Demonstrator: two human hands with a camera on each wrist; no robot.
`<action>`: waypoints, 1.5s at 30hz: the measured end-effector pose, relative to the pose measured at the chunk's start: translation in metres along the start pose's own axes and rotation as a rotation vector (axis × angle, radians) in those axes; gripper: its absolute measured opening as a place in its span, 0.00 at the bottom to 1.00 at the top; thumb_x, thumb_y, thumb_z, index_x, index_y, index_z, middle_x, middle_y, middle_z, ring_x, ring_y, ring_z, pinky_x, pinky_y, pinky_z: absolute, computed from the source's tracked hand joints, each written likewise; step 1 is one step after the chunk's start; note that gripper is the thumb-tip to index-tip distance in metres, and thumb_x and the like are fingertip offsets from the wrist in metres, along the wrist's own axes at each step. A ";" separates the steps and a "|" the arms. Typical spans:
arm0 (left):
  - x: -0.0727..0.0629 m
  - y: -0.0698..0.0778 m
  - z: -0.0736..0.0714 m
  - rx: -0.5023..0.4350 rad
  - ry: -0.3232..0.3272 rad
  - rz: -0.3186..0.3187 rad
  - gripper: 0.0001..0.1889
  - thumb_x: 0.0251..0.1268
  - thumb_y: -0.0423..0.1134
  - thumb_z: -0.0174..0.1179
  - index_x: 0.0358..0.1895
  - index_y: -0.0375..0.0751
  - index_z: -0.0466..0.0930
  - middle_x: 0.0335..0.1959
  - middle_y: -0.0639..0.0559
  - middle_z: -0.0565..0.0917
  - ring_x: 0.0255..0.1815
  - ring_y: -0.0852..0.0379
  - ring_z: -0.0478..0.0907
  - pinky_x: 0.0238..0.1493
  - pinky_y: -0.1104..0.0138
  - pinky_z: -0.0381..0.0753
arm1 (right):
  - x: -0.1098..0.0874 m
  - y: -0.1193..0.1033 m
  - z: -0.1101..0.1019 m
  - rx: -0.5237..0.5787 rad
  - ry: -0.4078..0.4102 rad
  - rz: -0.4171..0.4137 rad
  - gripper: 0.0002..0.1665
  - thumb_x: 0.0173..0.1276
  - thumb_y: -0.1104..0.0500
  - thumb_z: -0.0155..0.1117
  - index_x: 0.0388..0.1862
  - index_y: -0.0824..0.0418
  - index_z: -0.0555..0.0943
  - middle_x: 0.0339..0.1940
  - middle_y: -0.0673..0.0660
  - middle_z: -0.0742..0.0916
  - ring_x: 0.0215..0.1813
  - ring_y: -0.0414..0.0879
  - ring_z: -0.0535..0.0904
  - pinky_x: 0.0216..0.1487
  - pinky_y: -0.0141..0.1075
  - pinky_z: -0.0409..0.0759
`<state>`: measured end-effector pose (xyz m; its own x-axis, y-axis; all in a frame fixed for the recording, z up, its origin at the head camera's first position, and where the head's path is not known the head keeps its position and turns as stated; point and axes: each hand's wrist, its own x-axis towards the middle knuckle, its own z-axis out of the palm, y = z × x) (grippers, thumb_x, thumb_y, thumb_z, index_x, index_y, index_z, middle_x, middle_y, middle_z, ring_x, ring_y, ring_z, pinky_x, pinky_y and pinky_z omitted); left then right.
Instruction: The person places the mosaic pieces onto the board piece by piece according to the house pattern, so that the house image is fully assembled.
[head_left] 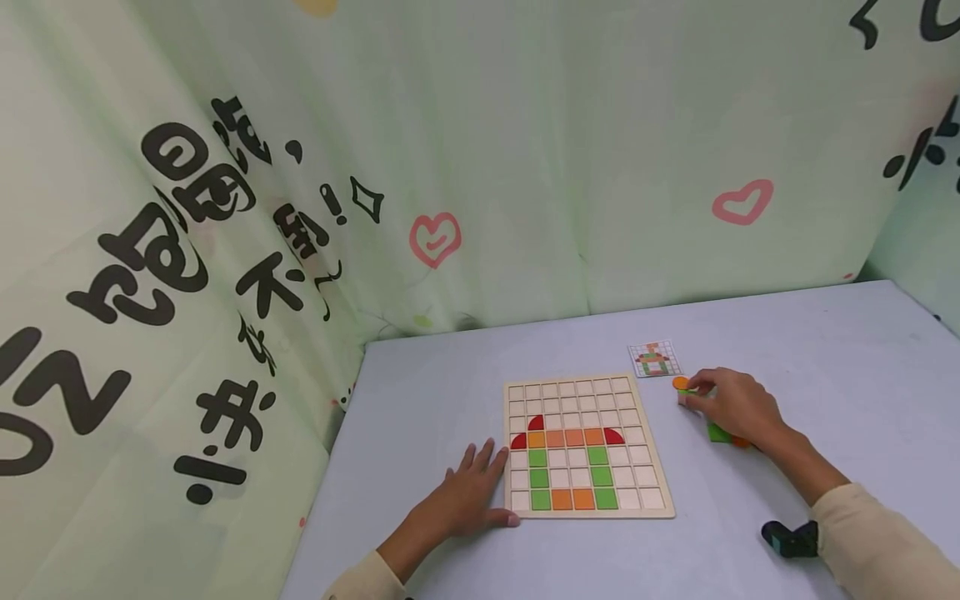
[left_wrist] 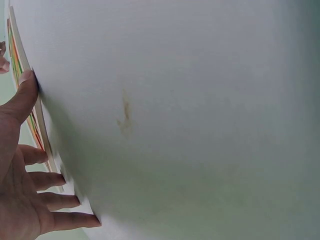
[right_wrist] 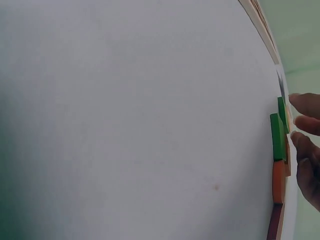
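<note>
A square wooden grid board point(head_left: 645, 492) lies on the table, with green, orange and red pieces in some of its cells. At its left edge my left hand point(head_left: 468, 496) rests with fingers spread; in the left wrist view the thumb point(left_wrist: 28, 92) touches the board's side. To the right of the board, my right hand point(head_left: 738, 404) has its bent fingertips right at an orange piece point(head_left: 680, 382) and a green piece beside it. I cannot tell whether it pinches one. Under that hand lies another green piece point(head_left: 717, 433), partly hidden, with orange next to it.
A small pattern card point(head_left: 654, 358) lies beyond the board's upper right corner. Along the table in the right wrist view sit a green block point(right_wrist: 277, 137), an orange block point(right_wrist: 279, 182) and a dark red one point(right_wrist: 274, 222). A dark object point(head_left: 790, 540) is beside the right sleeve. Curtains surround the table.
</note>
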<state>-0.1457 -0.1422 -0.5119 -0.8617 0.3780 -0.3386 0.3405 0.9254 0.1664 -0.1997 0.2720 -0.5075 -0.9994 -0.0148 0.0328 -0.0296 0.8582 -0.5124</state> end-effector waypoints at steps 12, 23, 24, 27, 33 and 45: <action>-0.002 0.001 -0.001 0.008 0.000 -0.004 0.54 0.53 0.69 0.67 0.81 0.53 0.54 0.82 0.47 0.56 0.81 0.38 0.53 0.65 0.36 0.69 | 0.001 0.004 0.004 0.012 -0.049 0.043 0.25 0.63 0.55 0.73 0.51 0.72 0.82 0.40 0.68 0.85 0.41 0.58 0.78 0.34 0.45 0.76; -0.001 0.001 -0.001 0.007 -0.005 -0.009 0.54 0.52 0.70 0.67 0.81 0.54 0.53 0.82 0.47 0.56 0.81 0.37 0.53 0.65 0.36 0.69 | 0.001 0.001 0.003 0.065 -0.056 0.030 0.20 0.65 0.58 0.71 0.51 0.69 0.81 0.42 0.68 0.86 0.45 0.62 0.78 0.42 0.51 0.76; -0.001 0.002 -0.002 0.007 -0.005 -0.008 0.54 0.52 0.70 0.67 0.81 0.54 0.53 0.82 0.47 0.56 0.81 0.37 0.53 0.65 0.36 0.69 | 0.001 0.002 0.003 0.073 -0.060 0.030 0.19 0.65 0.59 0.70 0.51 0.69 0.81 0.42 0.68 0.86 0.46 0.62 0.78 0.43 0.52 0.76; -0.001 0.002 -0.002 0.003 -0.002 -0.007 0.54 0.52 0.69 0.67 0.81 0.54 0.54 0.82 0.47 0.56 0.81 0.37 0.53 0.65 0.35 0.69 | 0.001 0.002 0.002 0.114 -0.077 0.025 0.16 0.67 0.61 0.68 0.50 0.69 0.81 0.40 0.66 0.85 0.44 0.59 0.77 0.40 0.46 0.77; 0.000 0.001 -0.001 -0.008 -0.003 -0.006 0.54 0.52 0.68 0.68 0.80 0.53 0.54 0.82 0.46 0.56 0.81 0.37 0.53 0.65 0.35 0.69 | -0.001 0.001 0.001 0.219 -0.136 0.006 0.14 0.68 0.64 0.63 0.50 0.70 0.79 0.37 0.62 0.83 0.31 0.47 0.76 0.30 0.36 0.75; -0.001 0.001 -0.001 -0.013 -0.004 -0.006 0.54 0.52 0.68 0.68 0.80 0.53 0.54 0.82 0.46 0.56 0.81 0.37 0.52 0.65 0.34 0.69 | -0.007 -0.007 0.000 0.265 -0.211 -0.077 0.21 0.71 0.64 0.57 0.62 0.67 0.78 0.39 0.59 0.84 0.19 0.43 0.73 0.22 0.33 0.70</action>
<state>-0.1450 -0.1418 -0.5107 -0.8623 0.3724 -0.3432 0.3304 0.9273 0.1759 -0.1926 0.2660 -0.5038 -0.9754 -0.2038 -0.0840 -0.0816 0.6880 -0.7211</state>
